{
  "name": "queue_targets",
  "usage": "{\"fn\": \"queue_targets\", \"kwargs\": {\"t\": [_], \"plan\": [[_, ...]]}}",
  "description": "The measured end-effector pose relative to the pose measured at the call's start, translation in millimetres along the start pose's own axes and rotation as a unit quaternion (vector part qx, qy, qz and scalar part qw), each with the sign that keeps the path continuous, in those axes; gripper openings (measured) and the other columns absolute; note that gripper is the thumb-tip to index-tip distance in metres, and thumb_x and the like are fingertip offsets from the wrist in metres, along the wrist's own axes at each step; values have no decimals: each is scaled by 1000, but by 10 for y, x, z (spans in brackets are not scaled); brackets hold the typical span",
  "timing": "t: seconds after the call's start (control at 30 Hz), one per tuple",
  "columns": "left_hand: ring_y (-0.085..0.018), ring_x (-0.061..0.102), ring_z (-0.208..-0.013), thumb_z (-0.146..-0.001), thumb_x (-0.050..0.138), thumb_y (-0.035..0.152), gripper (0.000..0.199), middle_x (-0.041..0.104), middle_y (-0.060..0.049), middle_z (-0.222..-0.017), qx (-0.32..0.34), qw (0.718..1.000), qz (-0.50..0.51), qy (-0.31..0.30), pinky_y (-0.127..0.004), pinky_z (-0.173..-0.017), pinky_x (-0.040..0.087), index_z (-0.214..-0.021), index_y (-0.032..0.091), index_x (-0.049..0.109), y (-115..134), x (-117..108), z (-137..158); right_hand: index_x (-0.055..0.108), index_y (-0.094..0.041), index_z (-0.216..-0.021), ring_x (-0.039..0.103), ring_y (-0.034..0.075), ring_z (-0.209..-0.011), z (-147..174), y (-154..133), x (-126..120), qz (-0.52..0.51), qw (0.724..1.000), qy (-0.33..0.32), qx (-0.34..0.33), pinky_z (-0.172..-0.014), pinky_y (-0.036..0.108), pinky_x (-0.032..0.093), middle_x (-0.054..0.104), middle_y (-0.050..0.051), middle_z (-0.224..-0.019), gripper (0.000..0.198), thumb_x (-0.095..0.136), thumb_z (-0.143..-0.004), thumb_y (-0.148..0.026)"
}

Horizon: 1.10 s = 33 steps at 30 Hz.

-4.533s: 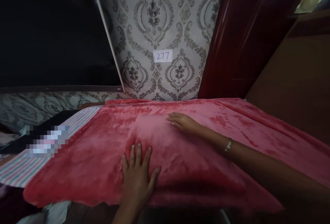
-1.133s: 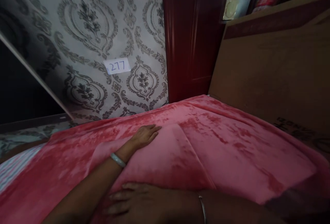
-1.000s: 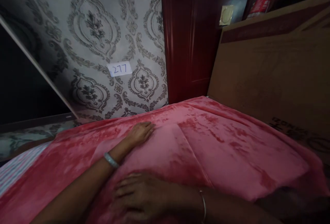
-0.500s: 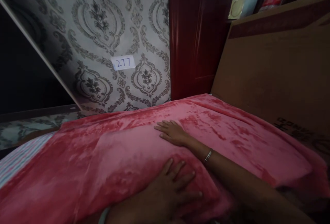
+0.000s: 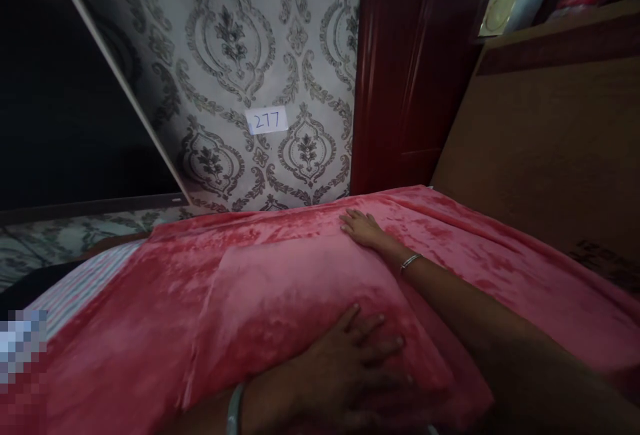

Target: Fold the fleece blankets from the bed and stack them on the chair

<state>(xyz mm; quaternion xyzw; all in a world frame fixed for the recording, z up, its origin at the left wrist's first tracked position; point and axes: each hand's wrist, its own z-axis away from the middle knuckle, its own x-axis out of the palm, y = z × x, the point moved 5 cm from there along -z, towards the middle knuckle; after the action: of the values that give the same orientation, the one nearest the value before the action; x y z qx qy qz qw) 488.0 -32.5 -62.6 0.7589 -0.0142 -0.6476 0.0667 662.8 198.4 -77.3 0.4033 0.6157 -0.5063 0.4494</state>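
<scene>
A folded piece of pink plush cloth (image 5: 290,275) lies flat on a larger pink plush blanket (image 5: 135,301). My left hand (image 5: 350,365) rests palm down on its near right part, fingers spread. Farther off, my right hand (image 5: 364,229) lies flat at the far right corner of the folded piece, fingers stretched out. Neither hand grips anything. A bangle (image 5: 234,408) is on my left wrist, a thin bracelet (image 5: 411,261) on my right.
Behind the blanket stand a patterned wall (image 5: 225,155) with a paper label (image 5: 267,119) and a dark red door panel (image 5: 395,88). A large cardboard box (image 5: 550,141) leans on the right. At left are a dark screen (image 5: 75,108) and striped cloth (image 5: 90,278).
The view has turned a little to the left. My right hand has slid away from me to the far edge of the folded cloth. My left hand stays spread on the near part.
</scene>
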Motion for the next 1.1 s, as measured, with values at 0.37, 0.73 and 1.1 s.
{"fn": "queue_targets", "kwargs": {"t": [0.37,0.73,1.1], "plan": [[-28,55,-128,-91,57,31,49,64,-13,-132,-170,967,-120,149,-51,-114,38,-138,19,54,295,-62,635,40,-31,-154,18,27,-151,856,-1457,135,-61,915,-84,-389,-122,51,14,25,4,-163,55,39,-103,-53],[-46,9,-152,-73,75,49,89,20,-7,-167,-293,917,-229,145,-69,-117,12,-153,35,37,303,647,980,29,-30,-158,20,27,-151,298,-1503,444,-2,940,-82,-332,-121,53,14,22,5,-164,57,33,-105,-51],[-31,25,-150,-86,61,33,62,48,-9,-154,-379,838,-349,181,-53,-124,0,-145,22,51,390,-69,1484,31,-31,-157,14,31,-152,344,-2152,295,21,908,-31,-416,-120,60,13,21,9,-164,63,42,-101,-56]]}}
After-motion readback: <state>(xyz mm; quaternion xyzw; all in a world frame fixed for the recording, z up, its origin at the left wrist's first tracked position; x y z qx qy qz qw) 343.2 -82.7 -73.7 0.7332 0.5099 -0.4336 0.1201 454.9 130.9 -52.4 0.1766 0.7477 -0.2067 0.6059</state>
